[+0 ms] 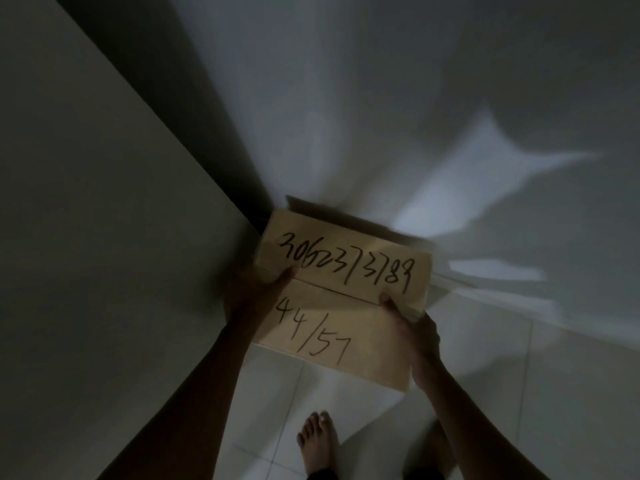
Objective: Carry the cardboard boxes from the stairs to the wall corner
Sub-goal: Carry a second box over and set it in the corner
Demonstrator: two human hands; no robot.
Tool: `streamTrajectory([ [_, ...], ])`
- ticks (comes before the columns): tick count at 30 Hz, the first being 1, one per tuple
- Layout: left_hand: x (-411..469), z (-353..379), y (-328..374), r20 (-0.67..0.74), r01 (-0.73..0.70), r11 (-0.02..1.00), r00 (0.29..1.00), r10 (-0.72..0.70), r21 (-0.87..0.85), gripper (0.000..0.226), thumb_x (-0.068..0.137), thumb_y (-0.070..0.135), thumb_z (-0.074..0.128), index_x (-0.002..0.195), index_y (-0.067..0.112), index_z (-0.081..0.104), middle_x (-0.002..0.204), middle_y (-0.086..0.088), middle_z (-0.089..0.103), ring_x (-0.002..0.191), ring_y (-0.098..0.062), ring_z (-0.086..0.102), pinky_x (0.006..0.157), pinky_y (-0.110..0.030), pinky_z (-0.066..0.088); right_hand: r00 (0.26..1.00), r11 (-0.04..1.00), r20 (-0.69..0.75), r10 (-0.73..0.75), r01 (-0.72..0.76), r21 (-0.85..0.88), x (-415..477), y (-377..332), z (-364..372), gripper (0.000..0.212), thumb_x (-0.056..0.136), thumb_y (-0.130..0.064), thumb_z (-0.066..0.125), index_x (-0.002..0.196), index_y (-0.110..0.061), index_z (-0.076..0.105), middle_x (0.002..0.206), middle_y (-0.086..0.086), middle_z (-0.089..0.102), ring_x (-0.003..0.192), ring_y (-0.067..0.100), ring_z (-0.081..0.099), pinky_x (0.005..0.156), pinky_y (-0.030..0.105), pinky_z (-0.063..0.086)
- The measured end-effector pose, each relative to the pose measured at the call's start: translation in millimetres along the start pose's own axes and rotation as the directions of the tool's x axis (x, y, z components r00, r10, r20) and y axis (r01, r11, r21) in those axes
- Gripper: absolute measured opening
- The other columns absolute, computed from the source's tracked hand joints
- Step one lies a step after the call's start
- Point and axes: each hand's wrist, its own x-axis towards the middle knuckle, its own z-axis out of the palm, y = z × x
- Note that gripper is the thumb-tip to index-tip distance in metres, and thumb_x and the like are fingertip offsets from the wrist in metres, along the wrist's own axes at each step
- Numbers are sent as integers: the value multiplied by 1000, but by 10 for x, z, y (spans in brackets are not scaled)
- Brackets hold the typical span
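fingers (389,303) of our right hand (417,344) curl over the right edge of the cardboard box (343,296), thumb on top, closed on it; our left hand (256,289) clamps the left edge the same way, thumb pressed flat on the lid near the first written digit. from the head view, we hold the box in front of us, above the floor (519,393) and close to the wall corner (263,202). its long axis runs left to right across our arms, tilted a little so the right end sits lower in the frame. the closed top faces up at us, with a seam across the middle, a long handwritten number above it and "44/57" below.

just beyond the far edge, a second box (346,213) shows as a dark strip, tucked into the corner; we cannot tell whether the two touch. the left wall (86,202) stands close beside our left forearm, and the other wall (415,81) rises behind. pale floor tiles lie below, with one bare foot (317,441) under the box.

light is dim and the far edges are smeared with blur. most fingers are hidden under the box, and both forearms are cut off by the frame's bottom edge.
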Motion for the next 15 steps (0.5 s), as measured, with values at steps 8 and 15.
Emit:
streamTrajectory([
  [8, 112, 64, -265, -73, -309, 926, 941, 331, 216, 71, 94, 53, 58, 150, 11, 43, 143, -18, 57, 128, -37, 57, 99, -51, 52, 998, 998, -36, -59, 60, 27, 230, -11, 226, 62, 71, -74, 74, 117, -34, 61, 112, 1, 74, 98, 24, 69, 87, 44, 58],
  [15, 284, 167, -566, -16, -616, 678, 735, 678, 401, 59, 103, 35, 38, 149, -1, 44, 161, -21, 34, 151, -37, 30, 122, -48, 32, 995, 993, -48, -82, 86, 80, 246, -107, 340, 77, 66, -76, 76, 128, -32, 63, 120, -2, 72, 110, 25, 67, 98, 52, 55],
])
